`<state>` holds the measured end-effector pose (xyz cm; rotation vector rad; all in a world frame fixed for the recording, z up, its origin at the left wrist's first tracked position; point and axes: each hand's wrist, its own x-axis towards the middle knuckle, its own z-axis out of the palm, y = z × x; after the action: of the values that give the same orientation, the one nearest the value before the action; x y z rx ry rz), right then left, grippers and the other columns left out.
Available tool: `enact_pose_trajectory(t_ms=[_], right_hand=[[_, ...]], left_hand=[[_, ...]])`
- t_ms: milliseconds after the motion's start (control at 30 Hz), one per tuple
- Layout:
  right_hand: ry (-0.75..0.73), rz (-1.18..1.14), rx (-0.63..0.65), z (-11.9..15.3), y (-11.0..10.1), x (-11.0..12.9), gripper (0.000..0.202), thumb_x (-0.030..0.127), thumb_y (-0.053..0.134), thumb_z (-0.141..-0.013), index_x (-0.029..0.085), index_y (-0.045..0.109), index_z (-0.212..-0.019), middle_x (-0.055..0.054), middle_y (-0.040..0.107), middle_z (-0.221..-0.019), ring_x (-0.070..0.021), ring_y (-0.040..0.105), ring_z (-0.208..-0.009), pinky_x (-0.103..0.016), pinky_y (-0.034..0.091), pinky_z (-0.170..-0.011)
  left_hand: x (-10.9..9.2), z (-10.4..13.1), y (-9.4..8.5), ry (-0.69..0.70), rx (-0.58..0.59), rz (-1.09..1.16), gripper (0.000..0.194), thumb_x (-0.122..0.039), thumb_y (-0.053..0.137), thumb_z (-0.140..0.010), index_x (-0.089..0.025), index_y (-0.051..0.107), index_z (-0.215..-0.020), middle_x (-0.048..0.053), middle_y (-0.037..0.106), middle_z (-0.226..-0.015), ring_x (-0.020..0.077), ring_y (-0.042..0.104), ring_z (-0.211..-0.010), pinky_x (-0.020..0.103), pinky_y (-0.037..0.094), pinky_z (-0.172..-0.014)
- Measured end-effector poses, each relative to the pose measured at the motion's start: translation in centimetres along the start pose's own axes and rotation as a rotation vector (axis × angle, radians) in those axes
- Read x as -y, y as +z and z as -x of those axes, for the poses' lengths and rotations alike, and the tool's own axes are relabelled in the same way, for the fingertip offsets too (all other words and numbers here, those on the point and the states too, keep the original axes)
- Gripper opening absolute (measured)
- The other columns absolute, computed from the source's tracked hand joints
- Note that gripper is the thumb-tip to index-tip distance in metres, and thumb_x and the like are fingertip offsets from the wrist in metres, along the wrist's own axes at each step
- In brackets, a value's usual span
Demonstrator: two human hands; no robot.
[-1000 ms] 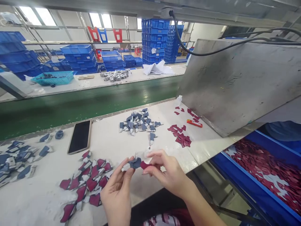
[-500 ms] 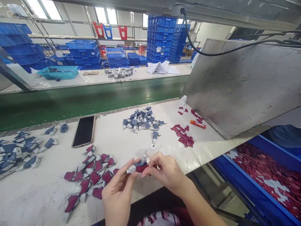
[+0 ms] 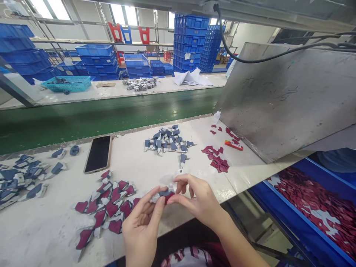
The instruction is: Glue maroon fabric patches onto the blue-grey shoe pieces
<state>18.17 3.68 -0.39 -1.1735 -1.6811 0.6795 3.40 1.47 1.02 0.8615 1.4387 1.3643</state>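
Between my fingers, above the table's near edge, is a small grey-and-white plastic part [image 3: 166, 193] with a dark red piece [image 3: 168, 198] against its near side. My left hand [image 3: 144, 218] pinches the part's left end between thumb and fingers. At the other end, my right hand [image 3: 196, 200] has its thumb on the red piece and its fingers behind the part. Left of my hands lies a pile of similar parts with red faces [image 3: 111, 207]. Grey-blue and white parts [image 3: 165, 139] lie beyond my hands, and loose dark red pieces [image 3: 218, 162] to their right.
A phone [image 3: 98, 154] lies left of centre, near more grey parts [image 3: 19, 174]. An orange-red tube [image 3: 233, 145] lies by a slanted metal panel [image 3: 283, 96]. At lower right stands a blue bin [image 3: 311, 243] of red pieces. A green belt [image 3: 111, 115] runs behind.
My right thumb and fingers have shifted around the part's right end, with the fingers now raised behind it. My left hand keeps its pinch. The camera view has moved slightly.
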Motion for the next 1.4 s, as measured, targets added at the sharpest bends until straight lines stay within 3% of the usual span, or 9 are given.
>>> enact_pose_trajectory(t_ms=[167,300,600,800,967,1100,1267,1400], right_hand=[[0.300,-0.496,0.056,0.4,0.5,0.9,0.020,0.037,0.067,-0.089,0.022,0.072,-0.101,-0.006,0.066,-0.100,-0.0171,0.066,-0.088,-0.026,0.059,-0.069],[0.338,-0.756,0.055,0.5,1.2,1.3,0.018,0.034,0.067,-0.090,0.023,0.072,-0.103,-0.005,0.065,-0.105,-0.0192,0.065,-0.100,-0.032,0.059,-0.085],[0.235,-0.689,-0.037,0.7,1.5,1.7,0.017,0.029,0.065,-0.092,0.025,0.074,-0.105,-0.008,0.066,-0.103,-0.0205,0.064,-0.100,-0.033,0.057,-0.086],[0.237,-0.713,-0.114,0.8,2.2,1.9,0.018,0.032,0.066,-0.090,0.025,0.073,-0.104,-0.007,0.066,-0.103,-0.0215,0.065,-0.099,-0.035,0.058,-0.086],[0.225,-0.752,-0.074,0.8,2.0,1.8,0.018,0.030,0.069,-0.089,0.028,0.074,-0.105,-0.006,0.067,-0.106,-0.0208,0.064,-0.102,-0.033,0.056,-0.086],[0.250,-0.768,-0.082,0.8,2.0,1.8,0.018,0.031,0.071,-0.087,0.028,0.075,-0.105,-0.005,0.067,-0.101,-0.0208,0.065,-0.098,-0.033,0.057,-0.082],[0.257,-0.791,-0.116,0.8,2.2,1.8,0.019,0.031,0.071,-0.087,0.030,0.076,-0.105,-0.004,0.066,-0.092,-0.0183,0.063,-0.088,-0.033,0.056,-0.080],[0.226,-0.792,-0.127,0.9,2.3,2.0,0.021,0.028,0.069,-0.088,0.031,0.077,-0.108,-0.003,0.063,-0.090,-0.0167,0.061,-0.085,-0.032,0.053,-0.079]], left_hand=[[-0.4,0.4,0.2,0.076,-0.047,-0.030,0.037,-0.043,0.080,-0.070,-0.018,0.075,-0.096,0.006,0.079,-0.092,0.0224,0.076,-0.084,0.027,0.063,-0.080],[-0.7,0.7,0.5,0.116,-0.077,-0.011,0.031,-0.041,0.081,-0.070,-0.019,0.076,-0.091,0.005,0.079,-0.092,0.0230,0.076,-0.086,0.027,0.063,-0.080],[-0.8,1.0,0.5,0.099,-0.109,0.008,0.028,-0.037,0.082,-0.068,-0.019,0.076,-0.089,0.004,0.079,-0.089,0.0221,0.076,-0.082,0.027,0.063,-0.077],[-0.3,1.0,0.7,0.161,-0.113,-0.008,0.025,-0.035,0.082,-0.067,-0.020,0.077,-0.087,0.004,0.079,-0.085,0.0210,0.076,-0.077,0.024,0.063,-0.073],[-0.8,1.7,1.2,0.162,-0.171,-0.012,0.025,-0.037,0.076,-0.075,-0.020,0.076,-0.093,0.002,0.079,-0.086,0.0199,0.076,-0.080,0.026,0.063,-0.077],[-0.3,1.6,1.0,0.238,-0.170,-0.063,0.021,-0.035,0.076,-0.076,-0.019,0.076,-0.090,0.001,0.079,-0.082,0.0177,0.076,-0.073,0.023,0.063,-0.073],[0.4,1.9,1.3,0.444,-0.284,-0.208,0.014,-0.028,0.075,-0.079,-0.021,0.077,-0.091,0.000,0.080,-0.087,0.0141,0.075,-0.072,0.019,0.060,-0.072],[0.5,2.0,1.6,0.497,-0.267,-0.192,0.012,-0.024,0.074,-0.080,-0.021,0.076,-0.092,0.000,0.080,-0.089,0.0145,0.075,-0.072,0.020,0.061,-0.070]])
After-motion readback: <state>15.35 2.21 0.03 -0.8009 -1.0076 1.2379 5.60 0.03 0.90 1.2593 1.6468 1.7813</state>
